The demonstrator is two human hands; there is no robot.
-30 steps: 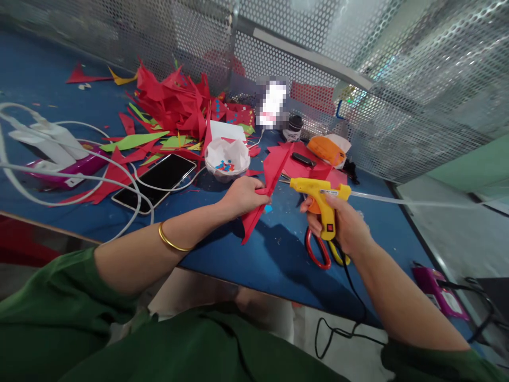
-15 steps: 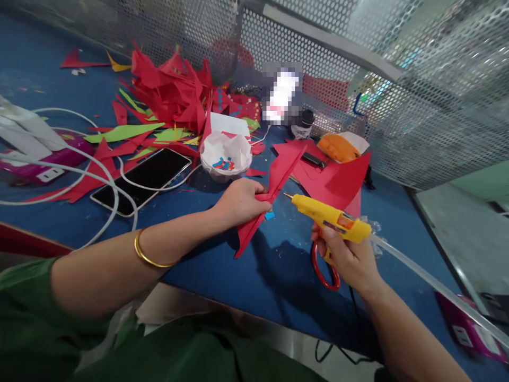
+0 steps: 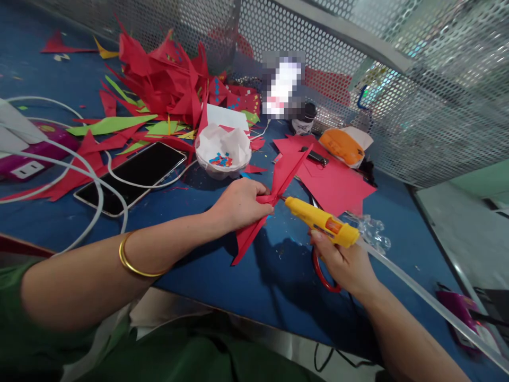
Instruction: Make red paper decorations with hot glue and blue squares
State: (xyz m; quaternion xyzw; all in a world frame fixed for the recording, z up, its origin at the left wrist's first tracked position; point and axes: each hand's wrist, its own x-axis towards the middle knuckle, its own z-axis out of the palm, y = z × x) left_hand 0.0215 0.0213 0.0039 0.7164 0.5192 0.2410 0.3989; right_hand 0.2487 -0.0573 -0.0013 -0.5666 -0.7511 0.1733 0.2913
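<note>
Piece in work: one folded red paper point(image 3: 287, 172), located over the bench point(image 3: 401, 228) between your two hands, its upper end pointing toward the flat red sheets point(image 3: 336, 180).

Left hand point(image 3: 243, 204): closed, thumb and fingers pinching the paper at its narrow middle. Right hand point(image 3: 348, 265): wrapped around the grip of the yellow glue gun point(image 3: 318, 217), a clear glue stick point(image 3: 433, 310) trailing from its rear. Nozzle is right at the pinched part; contact cannot be confirmed from this angle.

Done, as far as visible: folding, and gathering at the middle. Gun is loaded and aimed. Judged state: at the gluing step, not past it. No glue bead can be made out, so whether any has been laid is unknown. Left, by your setup: glue on the join, then bonding.

Nearby: red-handled scissors point(image 3: 324, 275) lie below your right hand; the lined bowl point(image 3: 203, 163) holds small blue and red bits point(image 3: 223, 159), none seen on your piece. A heap of red paper point(image 3: 161, 85) sits farther back; you can't tell finished pieces from offcuts there.
</note>
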